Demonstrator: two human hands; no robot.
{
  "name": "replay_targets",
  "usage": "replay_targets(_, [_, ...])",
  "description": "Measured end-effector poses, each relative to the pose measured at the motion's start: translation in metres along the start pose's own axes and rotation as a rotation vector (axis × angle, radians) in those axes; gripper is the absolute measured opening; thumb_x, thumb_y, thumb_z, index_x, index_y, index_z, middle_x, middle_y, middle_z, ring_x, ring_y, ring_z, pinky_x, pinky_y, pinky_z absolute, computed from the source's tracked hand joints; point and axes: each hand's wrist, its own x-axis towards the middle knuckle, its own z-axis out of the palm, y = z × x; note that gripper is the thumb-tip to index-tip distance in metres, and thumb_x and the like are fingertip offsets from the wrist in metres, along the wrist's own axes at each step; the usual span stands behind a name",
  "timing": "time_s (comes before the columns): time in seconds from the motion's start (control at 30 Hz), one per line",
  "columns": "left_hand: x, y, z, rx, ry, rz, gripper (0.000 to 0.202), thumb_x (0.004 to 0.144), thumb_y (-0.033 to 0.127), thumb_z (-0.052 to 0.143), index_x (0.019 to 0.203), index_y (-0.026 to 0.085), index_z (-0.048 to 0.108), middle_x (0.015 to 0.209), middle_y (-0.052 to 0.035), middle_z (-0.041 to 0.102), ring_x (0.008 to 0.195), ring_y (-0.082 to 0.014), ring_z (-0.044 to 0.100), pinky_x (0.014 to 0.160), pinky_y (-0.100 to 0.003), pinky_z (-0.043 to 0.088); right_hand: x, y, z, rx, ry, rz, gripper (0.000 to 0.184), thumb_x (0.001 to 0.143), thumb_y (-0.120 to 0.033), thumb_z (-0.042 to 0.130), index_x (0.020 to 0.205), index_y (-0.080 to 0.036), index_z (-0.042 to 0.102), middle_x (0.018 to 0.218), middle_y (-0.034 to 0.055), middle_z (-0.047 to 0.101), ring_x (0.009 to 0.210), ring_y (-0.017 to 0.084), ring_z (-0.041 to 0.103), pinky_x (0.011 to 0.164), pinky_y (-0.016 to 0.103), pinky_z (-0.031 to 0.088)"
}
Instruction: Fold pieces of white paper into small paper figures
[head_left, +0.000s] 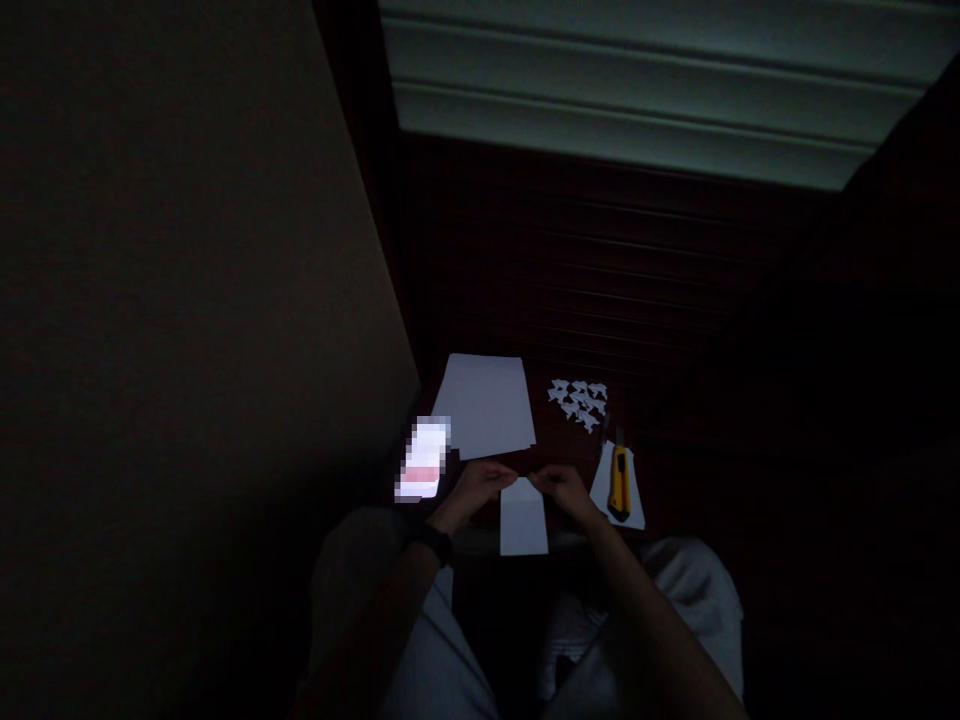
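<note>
A small white paper sheet lies on the dark table in front of me, and both hands pinch its far edge. My left hand grips the left top corner and my right hand grips the right one, fingers pressed together. A dark watch sits on my left wrist. The room is very dim.
A stack of white paper lies beyond my hands. A lit phone screen glows at the left. Several small folded paper shapes sit at the back right. A yellow utility knife rests on a paper scrap. A wall stands close at the left.
</note>
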Motion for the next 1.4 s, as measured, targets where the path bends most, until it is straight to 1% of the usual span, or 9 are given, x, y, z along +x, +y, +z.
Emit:
replay_targets(0.17, [-0.001,0.001,-0.003,0.045,-0.162,-0.038,0.036,0.065,0.042,0.063,0.08,0.009,0.067,0.077,-0.0107,0.067,0.073,-0.0207,0.061,0.063,-0.029,0.047,-0.003,-0.003,-0.001,0.03,0.012,0.011,0.034,0.062,-0.047,0.063,0.059,-0.014,0.06,0.053,-0.0014,0.053,0.048,0.009,0.041,0.046,0.021,0.028])
replay_targets(0.47, [-0.005,0.005,-0.006,0.073,-0.23,-0.057,0.036,0.065,0.04,0.062,0.082,0.009,0.067,0.08,-0.0115,0.067,0.073,-0.0205,0.062,0.063,-0.03,0.048,-0.004,-0.001,-0.002,0.121,0.018,0.054,0.032,0.059,-0.044,0.065,0.057,-0.013,0.06,0.05,-0.001,0.053,0.046,0.009,0.041,0.046,0.022,0.03])
replay_targets(0.73, [-0.009,0.005,-0.01,0.035,-0.236,-0.146,0.036,0.063,0.04,0.065,0.082,0.009,0.066,0.077,-0.0114,0.067,0.07,-0.0206,0.062,0.063,-0.031,0.05,-0.003,-0.001,-0.003,0.136,0.03,0.1,0.032,0.055,-0.043,0.068,0.057,-0.012,0.061,0.052,0.0005,0.056,0.046,0.01,0.044,0.047,0.023,0.03])
replay_targets(1.07, [-0.012,0.004,-0.012,0.047,-0.219,-0.12,0.035,0.066,0.038,0.061,0.087,0.01,0.063,0.079,-0.0125,0.066,0.069,-0.021,0.062,0.056,-0.031,0.049,-0.002,0.0,-0.005,0.227,0.091,0.092,0.031,0.056,-0.043,0.068,0.054,-0.014,0.057,0.049,-0.0018,0.052,0.045,0.009,0.041,0.046,0.023,0.028])
replay_targets(1.13, [-0.011,0.008,-0.015,0.175,-0.115,-0.064,0.032,0.069,0.037,0.057,0.086,0.011,0.063,0.082,-0.0118,0.066,0.067,-0.0201,0.061,0.055,-0.029,0.046,-0.001,0.002,-0.006,0.264,0.122,0.078,0.031,0.057,-0.043,0.068,0.054,-0.015,0.055,0.049,-0.0026,0.05,0.044,0.009,0.04,0.045,0.023,0.028])
replay_targets(1.17, [-0.01,0.011,-0.018,0.276,0.001,-0.01,0.029,0.071,0.037,0.054,0.084,0.012,0.063,0.083,-0.0112,0.066,0.067,-0.0198,0.061,0.056,-0.029,0.045,-0.001,0.002,-0.007,0.271,0.13,0.073,0.031,0.057,-0.043,0.067,0.053,-0.015,0.054,0.049,-0.0028,0.049,0.044,0.009,0.039,0.045,0.022,0.027])
replay_targets(1.27, [-0.013,0.023,-0.027,0.685,0.497,0.204,0.026,0.076,0.032,0.045,0.086,0.014,0.062,0.087,-0.0116,0.064,0.081,-0.0237,0.057,0.07,-0.034,0.041,0.0,0.005,-0.007,0.23,0.133,0.075,0.034,0.058,-0.046,0.066,0.054,-0.015,0.053,0.049,-0.0025,0.048,0.044,0.008,0.038,0.044,0.022,0.026])
replay_targets(1.3, [-0.015,0.027,-0.03,0.838,0.607,0.237,0.028,0.077,0.031,0.044,0.092,0.014,0.06,0.09,-0.013,0.062,0.087,-0.0263,0.054,0.075,-0.037,0.038,0.0,0.005,-0.007,0.206,0.135,0.076,0.034,0.058,-0.047,0.065,0.055,-0.015,0.054,0.049,-0.0022,0.049,0.043,0.008,0.038,0.043,0.022,0.026])
replay_targets(1.4, [-0.02,0.035,-0.034,1.156,0.733,0.238,0.033,0.075,0.028,0.044,0.1,0.009,0.055,0.091,-0.0176,0.06,0.093,-0.0313,0.049,0.081,-0.041,0.032,0.0,0.007,-0.006,0.15,0.151,0.065,0.037,0.058,-0.05,0.064,0.057,-0.014,0.057,0.05,-0.0011,0.051,0.044,0.009,0.039,0.043,0.022,0.026])
